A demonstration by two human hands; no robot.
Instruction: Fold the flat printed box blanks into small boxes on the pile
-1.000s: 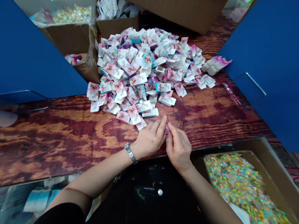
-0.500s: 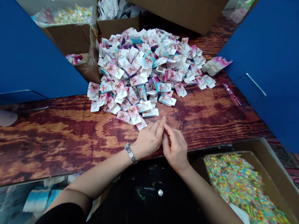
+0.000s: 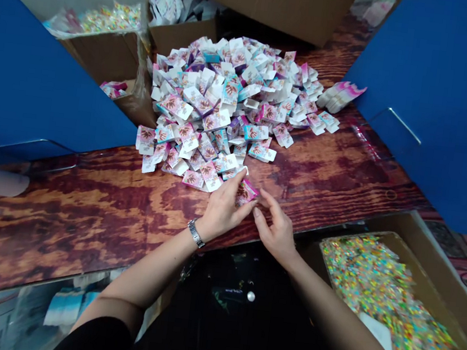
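Observation:
Between the thumb and fingers of my left hand [image 3: 225, 205] is a small pink printed carton [image 3: 246, 192], its pink edge facing right. A metal-link bracelet [image 3: 196, 233] circles my left wrist. My right hand [image 3: 276, 225] is at the carton's right end, thumb and index finger apart with a small gap; whether they touch the carton I cannot make out. Just beyond my hands spreads a large heap of small printed cartons [image 3: 219, 119] in pink, blue and purple, many with white end flaps sticking out.
At right below the table edge, an open cardboard box [image 3: 438, 274] holds many small colourful wrapped pieces [image 3: 377, 283]. Flat carton blanks [image 3: 340, 96] lie beside the heap. Cardboard boxes [image 3: 103, 54] stand behind. Blue doors [image 3: 442, 98] flank the wooden table [image 3: 95, 220].
My hands have parted slightly, and a pink carton now shows in my left hand. My left thumb has spread away from its fingers. The heap looks the same.

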